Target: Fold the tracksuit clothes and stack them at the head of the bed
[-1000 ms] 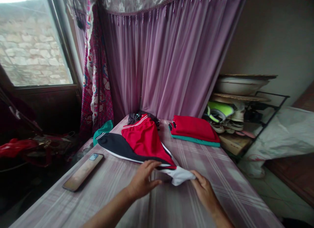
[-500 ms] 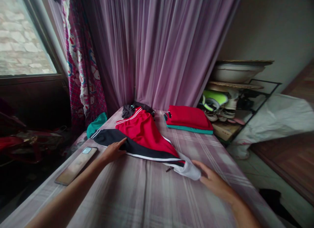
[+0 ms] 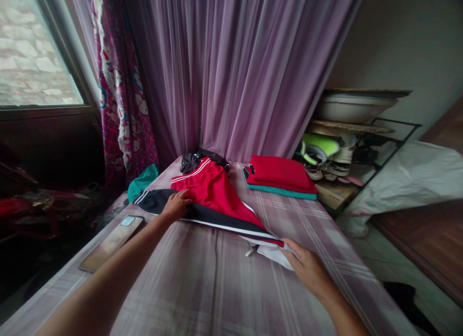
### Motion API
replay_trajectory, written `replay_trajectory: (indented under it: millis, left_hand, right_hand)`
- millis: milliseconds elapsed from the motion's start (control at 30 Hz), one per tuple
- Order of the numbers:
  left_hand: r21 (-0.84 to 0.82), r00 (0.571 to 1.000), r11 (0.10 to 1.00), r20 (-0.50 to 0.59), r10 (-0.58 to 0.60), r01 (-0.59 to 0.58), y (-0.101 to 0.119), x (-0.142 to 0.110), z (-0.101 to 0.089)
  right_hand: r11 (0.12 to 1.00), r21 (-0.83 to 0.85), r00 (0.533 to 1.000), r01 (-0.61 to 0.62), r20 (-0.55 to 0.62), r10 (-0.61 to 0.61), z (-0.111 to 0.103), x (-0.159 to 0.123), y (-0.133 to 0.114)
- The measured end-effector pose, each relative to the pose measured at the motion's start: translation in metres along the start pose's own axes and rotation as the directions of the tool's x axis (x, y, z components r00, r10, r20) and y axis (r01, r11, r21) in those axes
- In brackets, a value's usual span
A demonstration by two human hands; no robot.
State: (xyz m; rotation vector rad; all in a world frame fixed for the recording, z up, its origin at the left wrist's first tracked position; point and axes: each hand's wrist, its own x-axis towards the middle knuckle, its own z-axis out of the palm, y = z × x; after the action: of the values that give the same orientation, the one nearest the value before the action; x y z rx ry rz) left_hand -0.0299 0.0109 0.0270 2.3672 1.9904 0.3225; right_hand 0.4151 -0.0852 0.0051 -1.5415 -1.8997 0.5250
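A red, black and white track jacket lies spread across the plaid-covered table. My left hand rests on its black part at the left, fingers curled over the cloth. My right hand lies at the white end of the jacket near the front, fingers on the fabric. A dark garment is bunched at the jacket's far end.
A folded red and teal stack sits at the back right. A phone lies near the left edge, a teal cloth beyond it. A rack with shoes and a basin stands to the right; purple curtains hang behind.
My left hand moved from the white end up to the black part at the left. The jacket was drawn out flatter, and my right hand kept to the white end.
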Motion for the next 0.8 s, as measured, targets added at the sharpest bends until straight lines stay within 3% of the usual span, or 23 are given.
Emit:
replay_trajectory:
  millis: [133, 267, 400, 500, 633, 700, 800]
  left_hand:
    - [-0.094, 1.0, 0.996, 0.014, 0.008, -0.007, -0.005, 0.002, 0.004]
    - [-0.166, 0.999, 0.986, 0.05, 0.019, -0.01, -0.004, -0.007, -0.019]
    - [-0.348, 0.984, 0.937, 0.158, 0.08, -0.02, -0.001, -0.031, -0.067]
    - [-0.522, 0.952, 0.848, 0.295, 0.084, 0.087, 0.0, -0.057, -0.108]
    - [-0.585, 0.913, 0.776, 0.406, 0.027, 0.237, -0.006, -0.078, -0.164]
    - [-0.538, 0.926, 0.814, 0.377, 0.002, 0.217, -0.008, -0.065, -0.19]
    - [-0.284, 0.983, 0.958, 0.183, 0.005, 0.048, 0.002, -0.012, -0.214]
  right_hand:
    - [0.997, 0.071, 0.998, -0.039, -0.041, 0.042, -0.016, 0.007, 0.004]
    - [0.983, 0.133, 0.976, -0.126, -0.163, 0.147, -0.027, 0.02, 0.01]
    - [0.929, 0.302, 0.948, -0.216, -0.164, 0.274, -0.043, 0.025, 0.004]
    - [0.858, 0.447, 0.957, -0.255, -0.009, 0.289, -0.067, 0.011, -0.008]
    - [0.806, 0.498, 0.947, -0.318, 0.195, 0.253, -0.11, -0.009, -0.023]
    - [0.838, 0.463, 0.957, -0.288, 0.154, 0.244, -0.125, -0.001, -0.03]
    - [0.931, 0.327, 0.983, -0.16, -0.035, 0.181, -0.131, 0.045, -0.041]
